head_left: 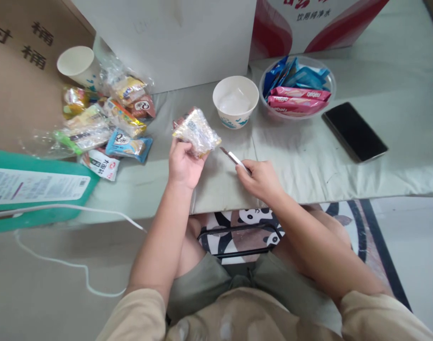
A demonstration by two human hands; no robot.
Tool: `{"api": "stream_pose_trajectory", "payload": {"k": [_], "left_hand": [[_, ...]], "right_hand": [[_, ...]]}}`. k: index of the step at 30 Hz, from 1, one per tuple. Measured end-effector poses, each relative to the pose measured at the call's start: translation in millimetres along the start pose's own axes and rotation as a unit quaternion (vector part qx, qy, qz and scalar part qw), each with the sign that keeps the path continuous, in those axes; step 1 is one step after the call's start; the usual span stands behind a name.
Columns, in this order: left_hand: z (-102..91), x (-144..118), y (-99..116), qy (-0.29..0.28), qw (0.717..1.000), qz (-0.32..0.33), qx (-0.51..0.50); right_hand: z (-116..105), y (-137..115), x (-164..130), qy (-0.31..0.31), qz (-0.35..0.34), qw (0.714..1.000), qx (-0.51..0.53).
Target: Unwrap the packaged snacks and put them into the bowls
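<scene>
A seated person's left hand point(182, 163) held a clear-wrapped snack packet point(197, 131) just above the desk point(308, 156), fingers pinching its near edge. The right hand point(260, 179), closed around a small knife point(232, 157), pointed the blade up and to the left — its long axis aimed at the packet's right corner, tip close beside it but apart. The packet lay left and slightly far of the knife hand. Beyond stood a white paper bowl point(235, 102); to its right, a clear bowl of wafer packs point(297, 87) and a dark phone point(354, 131). A heap of snacks point(106, 123) and a paper cup point(77, 66) crowded the far left.
</scene>
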State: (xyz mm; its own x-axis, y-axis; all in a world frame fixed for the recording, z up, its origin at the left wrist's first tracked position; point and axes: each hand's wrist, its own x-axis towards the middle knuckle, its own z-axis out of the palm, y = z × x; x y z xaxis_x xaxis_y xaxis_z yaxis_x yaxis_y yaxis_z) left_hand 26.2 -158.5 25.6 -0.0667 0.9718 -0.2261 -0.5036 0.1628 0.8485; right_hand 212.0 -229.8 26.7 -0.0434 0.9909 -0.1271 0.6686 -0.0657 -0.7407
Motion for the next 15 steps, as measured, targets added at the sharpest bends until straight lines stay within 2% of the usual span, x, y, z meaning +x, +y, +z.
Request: {"api": "stream_pose_trajectory", "payload": {"k": [2,5,7,9,11,13,15], "left_hand": [[-1.9,3.6,-2.7,0.016,1.000,0.012,0.016],[-2.3,5.1,-15.2,0.031,0.997,0.051,0.057],[-3.0,2.2,-25.1,0.025,0.993,0.042,0.107],[-6.1,-2.8,-31.8,0.000,0.980,0.017,0.197],[-11.6,-7.6,-32.9,-0.019,0.942,0.060,0.329],[-17.0,-10.7,-28.8,-0.044,0.873,0.174,0.454],[-19.6,-12.6,-22.3,-0.106,0.796,0.270,0.531]], "right_hand": [[-5.0,9.6,2.3,0.038,0.003,0.999,-0.013],[-11.4,26.5,10.0,0.141,-0.016,0.989,-0.046],[-15.0,36.6,15.8,0.195,-0.027,0.977,-0.080],[-19.0,44.7,20.3,0.206,-0.016,0.972,-0.115],[-23.9,50.8,22.8,0.185,0.006,0.972,-0.143],[-29.4,55.4,23.4,0.167,0.026,0.972,-0.165],[-34.3,58.7,23.2,0.166,0.049,0.966,-0.190]]}}
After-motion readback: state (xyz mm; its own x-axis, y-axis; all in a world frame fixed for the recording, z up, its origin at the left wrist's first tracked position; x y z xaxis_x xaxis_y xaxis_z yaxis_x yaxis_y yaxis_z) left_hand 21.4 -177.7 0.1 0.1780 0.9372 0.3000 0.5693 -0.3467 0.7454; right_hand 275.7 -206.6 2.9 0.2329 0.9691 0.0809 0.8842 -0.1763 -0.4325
